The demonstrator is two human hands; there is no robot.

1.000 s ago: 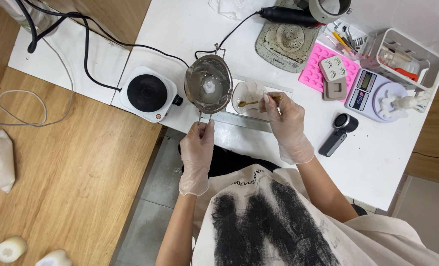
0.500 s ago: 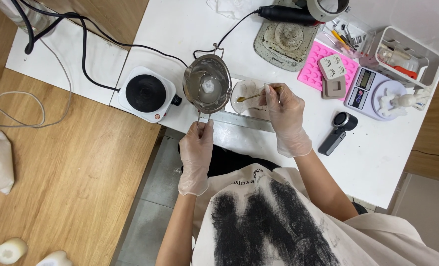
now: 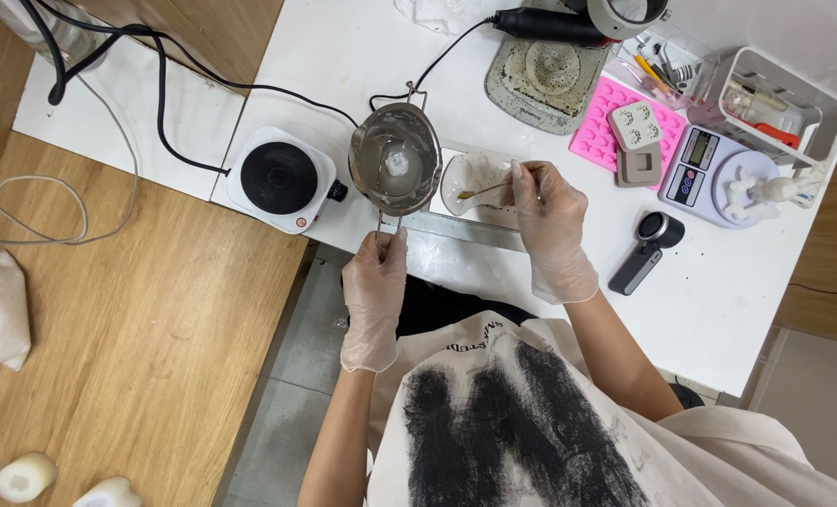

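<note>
Both hands wear thin clear gloves. My left hand (image 3: 377, 282) grips the wire handle of a small metal melting pot (image 3: 396, 161), which holds pale liquid with a white lump in it. The pot stands on the white table just right of a small white hot plate (image 3: 280, 178). My right hand (image 3: 550, 225) pinches a thin gold-coloured spoon (image 3: 490, 189), its tip over a shallow clear dish (image 3: 475, 181) beside the pot.
A pink silicone mould (image 3: 616, 117), a digital scale (image 3: 710, 169) with a white figurine, a white organiser basket (image 3: 780, 99), a black hand-held device (image 3: 646, 252) and a round grey mat (image 3: 548, 75) lie on the table. Black cables run to the left. White candles (image 3: 24, 474) sit on the wooden floor.
My right hand with the spoon has shifted slightly left and nearer over the dish. My left hand stays on the pot handle.
</note>
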